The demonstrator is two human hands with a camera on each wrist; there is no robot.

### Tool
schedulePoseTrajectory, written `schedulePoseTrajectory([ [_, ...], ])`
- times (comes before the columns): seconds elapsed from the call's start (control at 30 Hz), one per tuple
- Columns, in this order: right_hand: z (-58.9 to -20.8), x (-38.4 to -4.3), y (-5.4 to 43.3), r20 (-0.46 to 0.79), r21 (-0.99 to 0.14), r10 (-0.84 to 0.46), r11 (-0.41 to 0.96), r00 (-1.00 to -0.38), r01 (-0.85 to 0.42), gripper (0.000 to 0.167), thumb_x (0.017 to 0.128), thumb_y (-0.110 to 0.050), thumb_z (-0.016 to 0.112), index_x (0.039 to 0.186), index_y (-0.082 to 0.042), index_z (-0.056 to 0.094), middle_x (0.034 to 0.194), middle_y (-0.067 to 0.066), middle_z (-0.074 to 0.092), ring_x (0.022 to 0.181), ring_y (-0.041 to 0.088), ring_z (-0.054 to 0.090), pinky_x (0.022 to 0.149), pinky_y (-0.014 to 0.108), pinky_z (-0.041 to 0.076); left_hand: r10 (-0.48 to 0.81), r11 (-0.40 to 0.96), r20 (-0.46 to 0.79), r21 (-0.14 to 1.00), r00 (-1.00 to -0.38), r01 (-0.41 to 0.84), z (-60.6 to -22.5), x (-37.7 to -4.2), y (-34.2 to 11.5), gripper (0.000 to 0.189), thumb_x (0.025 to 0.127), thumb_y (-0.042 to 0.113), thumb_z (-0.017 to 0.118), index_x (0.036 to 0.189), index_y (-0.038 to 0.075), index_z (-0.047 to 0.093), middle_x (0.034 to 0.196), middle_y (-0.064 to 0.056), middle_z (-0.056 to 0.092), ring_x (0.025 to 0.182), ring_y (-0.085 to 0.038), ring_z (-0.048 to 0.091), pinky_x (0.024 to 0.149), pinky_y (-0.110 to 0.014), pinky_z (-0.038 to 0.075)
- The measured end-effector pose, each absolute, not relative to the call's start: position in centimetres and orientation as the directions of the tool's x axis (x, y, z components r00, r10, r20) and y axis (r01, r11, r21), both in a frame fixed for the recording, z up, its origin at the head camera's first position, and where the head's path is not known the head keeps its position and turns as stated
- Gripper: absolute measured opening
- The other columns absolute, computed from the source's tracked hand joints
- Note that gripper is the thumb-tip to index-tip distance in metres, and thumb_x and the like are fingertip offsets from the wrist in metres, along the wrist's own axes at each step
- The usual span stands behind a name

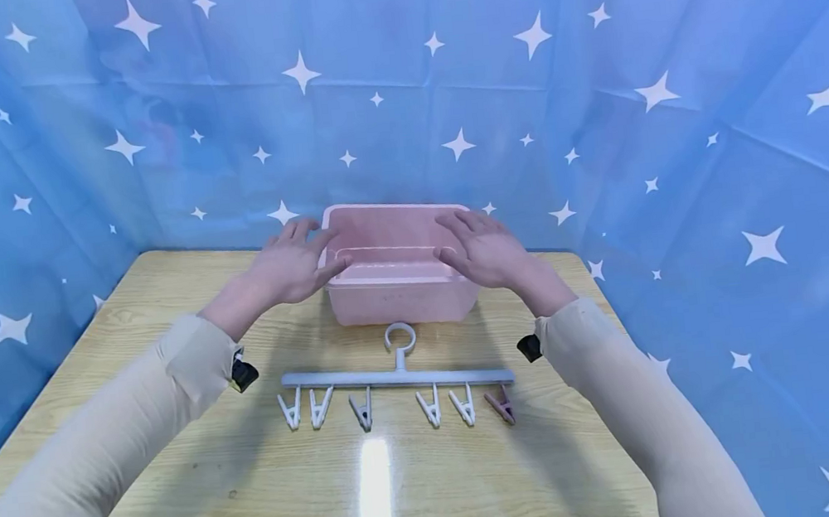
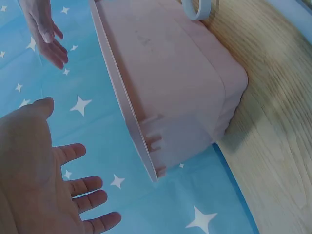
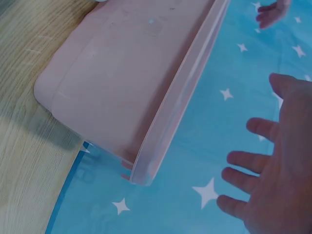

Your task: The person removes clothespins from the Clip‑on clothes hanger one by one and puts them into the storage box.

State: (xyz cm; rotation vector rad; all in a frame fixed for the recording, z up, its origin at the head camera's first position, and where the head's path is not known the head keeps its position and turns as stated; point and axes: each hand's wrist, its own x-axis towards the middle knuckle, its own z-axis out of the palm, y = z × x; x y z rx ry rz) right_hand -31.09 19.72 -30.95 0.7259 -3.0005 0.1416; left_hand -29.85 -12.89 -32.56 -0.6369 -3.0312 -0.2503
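Note:
A pink plastic basin [image 1: 404,303] stands toward the back of the wooden table. My left hand [image 1: 288,264] hovers by its left rim, fingers spread and holding nothing. By the right rim is my right hand [image 1: 484,250], likewise spread with nothing in it. Both wrist views show a gap between each hand and the basin wall. In front of the basin lies a pale blue clip hanger [image 1: 399,376], its hook pointing at the basin. Several clips [image 1: 363,410] hang along its bar, mostly white, with a grey one and a mauve one [image 1: 501,407] at the right end.
The light wooden table [image 1: 272,489] has a bright glare spot near its front. A blue curtain [image 1: 400,110] with white stars encloses the back and both sides, close behind the basin.

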Motion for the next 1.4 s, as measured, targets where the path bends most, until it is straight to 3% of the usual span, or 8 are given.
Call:
schedulePoseTrajectory([
  [0.17,-31.1,-30.8,19.6,0.087,-0.079,-0.477,0.872,-0.875,-0.483,0.064,0.103,-0.052,0.042,0.157,-0.019,0.029,0.163,0.016,0.027,0.152,0.041,0.022,0.121,0.059,0.019,0.419,0.891,0.082,0.153,-0.904,0.427,-32.8,-29.3,-12.3,0.068,0.101,0.063,0.035,0.153,0.02,0.034,0.142,-0.02,0.039,0.132,-0.038,0.036,0.099,-0.059,0.04],
  [0.47,-31.1,-29.8,19.5,0.086,-0.1,-0.498,0.858,-0.863,-0.505,0.062,0.104,-0.048,0.043,0.156,-0.018,0.029,0.162,0.016,0.028,0.149,0.041,0.028,0.12,0.06,0.021,0.447,0.878,0.068,0.157,-0.892,0.452,-33.3,-28.4,-11.3,0.058,0.1,0.064,0.037,0.136,0.018,0.042,0.127,-0.018,0.052,0.118,-0.036,0.048,0.098,-0.052,0.044],
  [1.0,-31.3,-28.7,19.5,0.054,-0.07,-0.489,0.868,-0.871,-0.492,0.065,0.104,-0.053,0.039,0.158,-0.02,0.025,0.165,0.016,0.02,0.15,0.043,0.024,0.12,0.061,0.019,0.521,0.844,0.084,0.1,-0.85,0.527,-34.7,-26.9,-10.1,0.052,0.103,0.058,0.04,0.128,0.014,0.051,0.115,-0.013,0.054,0.103,-0.03,0.053,0.084,-0.046,0.051],
  [1.4,-31.4,-28.4,19.5,0.07,-0.06,-0.515,0.853,-0.854,-0.519,0.066,0.104,-0.055,0.039,0.158,-0.019,0.026,0.165,0.016,0.023,0.15,0.042,0.026,0.121,0.06,0.02,0.553,0.82,0.148,0.079,-0.82,0.567,-35.4,-26.0,-9.8,0.051,0.102,0.056,0.044,0.128,0.013,0.056,0.113,-0.011,0.05,0.098,-0.025,0.052,0.081,-0.043,0.051],
])
